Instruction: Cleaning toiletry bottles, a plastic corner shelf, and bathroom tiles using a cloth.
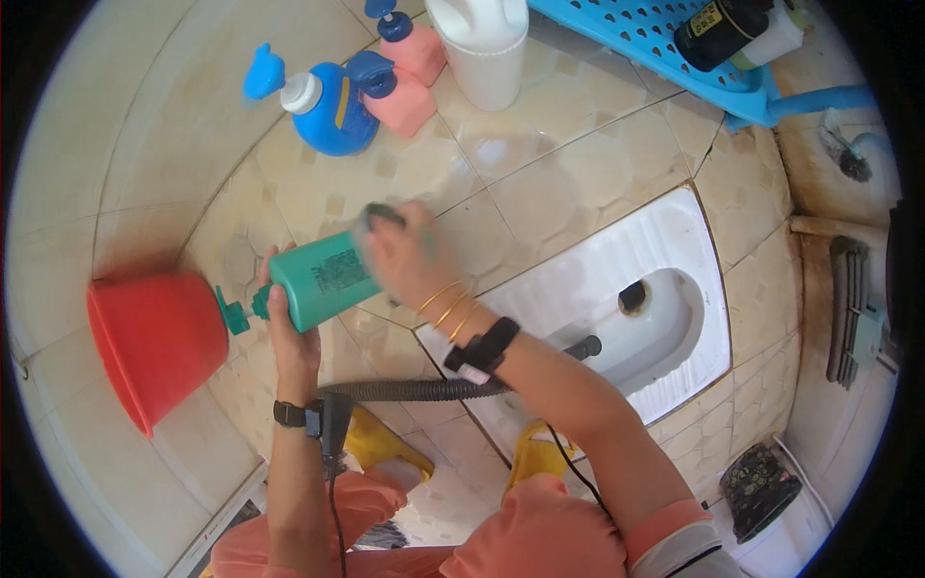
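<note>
My left hand (pixel 292 323) is wrapped round the pump end of a green pump bottle (pixel 328 278), which is held on its side above the floor. The bottle's green pump head (pixel 231 314) points left. At the bottle's base, my right hand (pixel 409 252) is closed and smeared by motion. A small dark pad-like thing (pixel 383 214) shows at its fingers, too blurred to name surely. Just left of the pump head stands a red bucket (pixel 159 337).
A blue bottle (pixel 334 114), pink pump bottles (pixel 401 104) and a white jug (pixel 485 67) stand at the back. A blue rack (pixel 636 43) holds bottles at the back right. A white squat toilet (pixel 617 299) lies to the right, a black hose (pixel 414 390) crossing it.
</note>
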The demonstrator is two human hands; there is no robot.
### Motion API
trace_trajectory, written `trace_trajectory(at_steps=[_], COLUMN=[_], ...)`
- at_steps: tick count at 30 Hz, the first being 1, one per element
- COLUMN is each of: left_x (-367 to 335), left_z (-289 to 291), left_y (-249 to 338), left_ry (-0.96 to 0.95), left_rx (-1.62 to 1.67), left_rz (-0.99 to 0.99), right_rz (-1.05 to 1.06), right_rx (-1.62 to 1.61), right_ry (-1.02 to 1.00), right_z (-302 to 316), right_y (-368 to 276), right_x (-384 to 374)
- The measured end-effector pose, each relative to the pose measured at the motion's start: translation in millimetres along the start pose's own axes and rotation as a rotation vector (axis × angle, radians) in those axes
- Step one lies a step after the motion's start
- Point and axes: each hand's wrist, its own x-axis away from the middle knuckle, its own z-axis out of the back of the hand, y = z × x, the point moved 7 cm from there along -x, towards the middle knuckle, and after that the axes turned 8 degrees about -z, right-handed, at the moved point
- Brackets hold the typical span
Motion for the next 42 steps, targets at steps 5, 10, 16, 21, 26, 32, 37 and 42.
trace_trajectory(at_steps=[5, 10, 16, 21, 26, 32, 37, 42], left_x=[-3.2, 0.0, 3.4, -22.9, -58.6, -81.1, -94.7, -105.9], left_z=[-31.6, -32.3, -44.5, -92.2, -166.5, -198.0, -201.1, -199.8], left_y=[11.5, 15.9, 30.9, 48.2, 68.5, 65.5, 58.1, 50.2], left_ry=[-0.144, -0.235, -0.214, -0.284, -0.431, -0.296, -0.297, -0.215], left_rx=[-0.060, -0.110, -0.194, -0.346, -0.513, -0.519, -0.506, -0.468], left_rz=[-0.098, -0.148, -0.161, -0.212, -0.339, -0.457, -0.477, -0.497], right_rz=[-0.323, -0.088, -0.080, -0.301, -0.345, -0.362, -0.201, -0.204], right_rx=[0.230, -0.173, -0.223, -0.142, -0.184, -0.003, 0.124, -0.160], right_ry=[-0.147, -0.175, -0.110, -0.076, 0.155, 0.403, 0.633, 0.682], right_z=[17.2, 18.8, 11.7, 42.1, 104.0, 243.5, 353.7, 391.2], right_y=[65.0, -25.8, -15.5, 38.1, 65.4, 76.2, 82.1, 89.3], right_x=[-0.7, -6.2, -9.7, -16.6, -41.6, -105.3, -167.3, -225.6])
